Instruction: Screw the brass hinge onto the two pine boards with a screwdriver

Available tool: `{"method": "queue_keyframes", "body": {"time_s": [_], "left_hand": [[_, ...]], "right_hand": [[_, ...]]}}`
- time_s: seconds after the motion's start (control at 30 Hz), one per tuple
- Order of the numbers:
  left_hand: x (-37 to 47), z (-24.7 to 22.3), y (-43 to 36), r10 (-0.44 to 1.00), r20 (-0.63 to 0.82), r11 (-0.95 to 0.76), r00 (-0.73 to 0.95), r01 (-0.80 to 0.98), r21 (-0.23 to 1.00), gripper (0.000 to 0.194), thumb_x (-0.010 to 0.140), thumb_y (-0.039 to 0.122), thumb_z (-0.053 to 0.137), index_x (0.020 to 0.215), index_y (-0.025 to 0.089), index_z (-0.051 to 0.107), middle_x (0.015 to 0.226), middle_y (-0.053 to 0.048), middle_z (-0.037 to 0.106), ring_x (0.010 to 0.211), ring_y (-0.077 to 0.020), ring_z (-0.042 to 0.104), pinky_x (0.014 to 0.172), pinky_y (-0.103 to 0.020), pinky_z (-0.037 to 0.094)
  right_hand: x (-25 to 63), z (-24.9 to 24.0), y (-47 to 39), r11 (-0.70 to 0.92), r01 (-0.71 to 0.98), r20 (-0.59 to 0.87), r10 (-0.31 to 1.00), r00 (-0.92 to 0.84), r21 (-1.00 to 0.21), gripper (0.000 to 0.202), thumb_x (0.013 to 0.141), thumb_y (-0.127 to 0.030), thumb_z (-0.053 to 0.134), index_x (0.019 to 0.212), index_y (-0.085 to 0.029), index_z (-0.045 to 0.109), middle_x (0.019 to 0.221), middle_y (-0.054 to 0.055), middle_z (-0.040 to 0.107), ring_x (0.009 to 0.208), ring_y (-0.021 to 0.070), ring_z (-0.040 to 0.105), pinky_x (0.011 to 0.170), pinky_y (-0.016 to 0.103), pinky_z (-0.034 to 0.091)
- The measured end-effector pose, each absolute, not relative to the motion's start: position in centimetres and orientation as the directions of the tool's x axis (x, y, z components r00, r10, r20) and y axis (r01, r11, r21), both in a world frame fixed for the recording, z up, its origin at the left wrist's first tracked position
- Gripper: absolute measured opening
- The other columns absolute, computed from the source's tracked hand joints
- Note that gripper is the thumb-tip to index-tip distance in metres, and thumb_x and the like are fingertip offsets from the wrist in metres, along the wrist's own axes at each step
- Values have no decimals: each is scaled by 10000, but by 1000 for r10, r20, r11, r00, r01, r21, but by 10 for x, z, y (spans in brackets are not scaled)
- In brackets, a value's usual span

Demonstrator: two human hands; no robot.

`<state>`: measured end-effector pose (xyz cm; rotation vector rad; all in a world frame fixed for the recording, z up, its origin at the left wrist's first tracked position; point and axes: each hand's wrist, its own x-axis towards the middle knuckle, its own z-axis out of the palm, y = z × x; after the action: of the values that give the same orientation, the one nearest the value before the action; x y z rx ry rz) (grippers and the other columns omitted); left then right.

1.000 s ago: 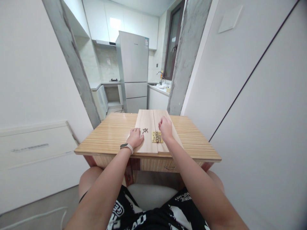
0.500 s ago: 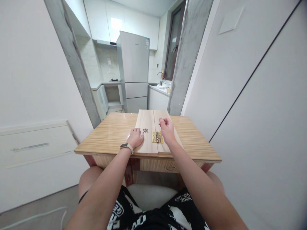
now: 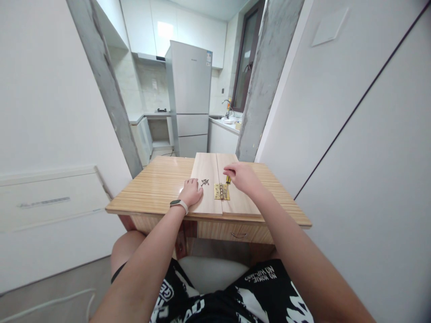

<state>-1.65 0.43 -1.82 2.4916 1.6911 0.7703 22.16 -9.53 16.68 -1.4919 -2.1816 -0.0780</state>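
Two pale wooden boards (image 3: 206,165) lie side by side on the table. A brass hinge (image 3: 221,192) spans the seam between them near the front. My right hand (image 3: 243,176) is closed on a small yellow and black screwdriver (image 3: 228,180), which points down at the hinge's right leaf. Its tip is too small to make out clearly. My left hand (image 3: 191,192) rests flat with its fingers out on the left board's edge. Beside its fingertips lies a little pile of dark screws (image 3: 205,182).
The striped wooden table (image 3: 148,186) has a drawer (image 3: 218,232) at the front. White wall panels stand close on both sides. Beyond the table are a tall fridge (image 3: 191,80) and a sink counter (image 3: 224,134).
My right hand has turned and its wrist has swung to the right, so the screwdriver now shows below the fingers. My left hand stays on the board. The camera view has shifted slightly.
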Motion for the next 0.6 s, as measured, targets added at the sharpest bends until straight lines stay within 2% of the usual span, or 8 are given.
{"method": "queue_keyframes", "body": {"time_s": [0.1,0.17,0.3,0.43,0.5,0.6], "left_hand": [[-17,-18,4,886,372,-398,278,866,301,489,1001,337,506,1407,69,561,1456,-221,607,1400,-349,499,1231,-438,313],[-16,-18,4,885,373,-400,278,864,305,493,1002,341,504,1409,67,560,1456,-225,606,1400,-351,496,1231,-443,312],[-16,-17,4,883,380,-404,276,858,316,509,999,340,499,1410,46,559,1451,-237,606,1395,-361,491,1230,-454,312],[-16,-16,3,885,375,-403,275,857,322,505,994,338,501,1405,51,564,1450,-235,607,1394,-356,496,1231,-448,312],[-16,-16,3,887,370,-402,277,858,321,504,993,342,504,1405,59,564,1452,-233,606,1393,-354,498,1230,-448,313],[-17,-17,3,888,371,-397,272,860,321,501,993,346,506,1403,65,563,1454,-233,604,1401,-356,491,1228,-451,318]], "right_hand": [[224,177,-96,458,874,338,858,-387,-164,302,1039,-191,537,1201,-201,791,1176,89,785,1112,216,691,989,302,469],[223,182,-98,464,882,277,860,-429,-76,323,1063,-206,484,1180,-198,785,1176,102,784,1124,228,695,977,309,473],[215,186,-105,373,922,135,913,-385,106,439,1122,-427,399,1147,-173,756,1145,166,784,1091,276,722,925,340,491],[207,193,-111,283,938,81,949,-304,200,584,1069,-625,444,1233,-147,738,1179,240,767,1145,344,722,944,386,509],[205,196,-109,281,935,64,952,-301,218,601,1066,-631,446,1206,-139,762,1174,257,767,1157,360,723,951,401,515],[202,196,-101,294,926,34,950,-311,238,526,1079,-551,464,1172,-141,781,1175,252,770,1147,352,731,927,396,522]]}}
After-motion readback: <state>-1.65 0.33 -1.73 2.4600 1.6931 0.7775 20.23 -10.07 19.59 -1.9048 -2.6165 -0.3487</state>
